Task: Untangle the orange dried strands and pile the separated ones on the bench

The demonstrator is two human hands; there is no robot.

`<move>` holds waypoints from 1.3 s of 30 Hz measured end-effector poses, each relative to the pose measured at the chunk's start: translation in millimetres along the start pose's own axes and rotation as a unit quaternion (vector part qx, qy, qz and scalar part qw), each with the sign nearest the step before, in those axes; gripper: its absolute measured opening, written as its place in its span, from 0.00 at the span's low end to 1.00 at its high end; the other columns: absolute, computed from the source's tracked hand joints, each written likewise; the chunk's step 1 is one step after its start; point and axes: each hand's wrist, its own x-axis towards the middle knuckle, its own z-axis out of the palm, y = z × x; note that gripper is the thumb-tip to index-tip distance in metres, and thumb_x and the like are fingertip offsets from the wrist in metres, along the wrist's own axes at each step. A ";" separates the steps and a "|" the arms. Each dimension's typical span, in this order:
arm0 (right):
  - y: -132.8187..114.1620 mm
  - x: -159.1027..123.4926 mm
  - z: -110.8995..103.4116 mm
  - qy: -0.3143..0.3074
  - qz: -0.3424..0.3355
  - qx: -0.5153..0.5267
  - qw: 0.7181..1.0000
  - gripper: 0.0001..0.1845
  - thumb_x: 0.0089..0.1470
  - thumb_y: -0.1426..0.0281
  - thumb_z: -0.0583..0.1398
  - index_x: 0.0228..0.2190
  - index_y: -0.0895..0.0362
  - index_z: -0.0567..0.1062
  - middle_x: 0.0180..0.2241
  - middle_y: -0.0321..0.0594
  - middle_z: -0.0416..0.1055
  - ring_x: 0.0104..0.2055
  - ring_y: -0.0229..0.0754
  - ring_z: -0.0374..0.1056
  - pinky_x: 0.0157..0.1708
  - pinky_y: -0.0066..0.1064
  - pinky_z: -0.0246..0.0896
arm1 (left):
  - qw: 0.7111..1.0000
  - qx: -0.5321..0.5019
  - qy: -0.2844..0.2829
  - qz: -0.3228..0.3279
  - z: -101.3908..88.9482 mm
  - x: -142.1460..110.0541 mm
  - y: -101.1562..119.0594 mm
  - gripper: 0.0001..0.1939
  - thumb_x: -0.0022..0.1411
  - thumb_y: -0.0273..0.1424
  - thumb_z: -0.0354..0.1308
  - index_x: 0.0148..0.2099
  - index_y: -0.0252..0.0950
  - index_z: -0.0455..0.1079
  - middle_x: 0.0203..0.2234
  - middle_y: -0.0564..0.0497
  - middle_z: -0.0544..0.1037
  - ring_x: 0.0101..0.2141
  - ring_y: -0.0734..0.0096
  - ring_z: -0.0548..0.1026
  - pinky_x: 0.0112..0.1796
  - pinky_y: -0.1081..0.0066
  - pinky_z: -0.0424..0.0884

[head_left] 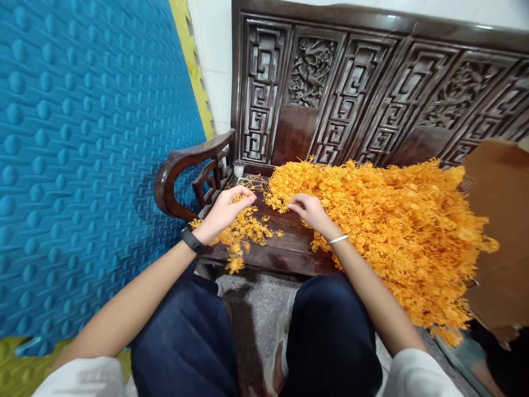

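Note:
My left hand (232, 208), with a black band at the wrist, is closed in a pinch over a small scatter of orange curly-petalled flower pieces (254, 229) on the dark wooden bench seat (285, 240). Whatever its fingertips hold is too small to make out. Facing it across a short gap, my right hand (309, 210), a silvery bangle on its wrist, also pinches with thumb and fingers. Its tips are close to the left end of a large heap of similar orange flower pieces (392, 231); anything between them is not distinguishable.
A carved wooden backrest (363, 99) rises behind the seat, with a curved armrest (169, 176) at left. A small whitish cup (238, 168) stands in the back corner. Brown cardboard (500, 231) borders the heap at right. Blue textured foam matting (82, 165) fills the left side.

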 end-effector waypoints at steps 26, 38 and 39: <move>-9.1 13.5 50.1 -0.179 0.021 -0.245 0.953 0.14 0.59 0.68 0.53 0.36 0.61 0.77 0.39 0.51 0.76 0.43 0.49 0.72 0.39 0.31 0.61 | 0.976 -0.217 -0.030 0.003 5.5 6.3 4.1 0.18 0.46 0.32 0.68 0.36 0.33 0.64 0.24 0.51 0.79 0.26 0.69 0.79 0.30 0.72 0.72; -1.6 11.6 43.1 -0.120 0.042 -0.195 0.973 0.15 0.59 0.70 0.51 0.35 0.60 0.77 0.39 0.50 0.77 0.42 0.46 0.72 0.38 0.29 0.60 | 0.979 -0.191 0.070 -0.013 0.1 4.3 14.1 0.09 0.48 0.30 0.65 0.27 0.32 0.67 0.18 0.56 0.71 0.18 0.81 0.68 0.24 0.76 0.65; -1.7 11.7 42.6 -0.113 0.044 -0.186 0.975 0.15 0.58 0.70 0.52 0.34 0.60 0.77 0.38 0.49 0.77 0.42 0.46 0.72 0.37 0.29 0.60 | 0.976 -0.201 0.084 -0.015 -1.5 4.6 14.2 0.09 0.48 0.30 0.64 0.28 0.32 0.66 0.18 0.57 0.70 0.18 0.81 0.68 0.24 0.76 0.66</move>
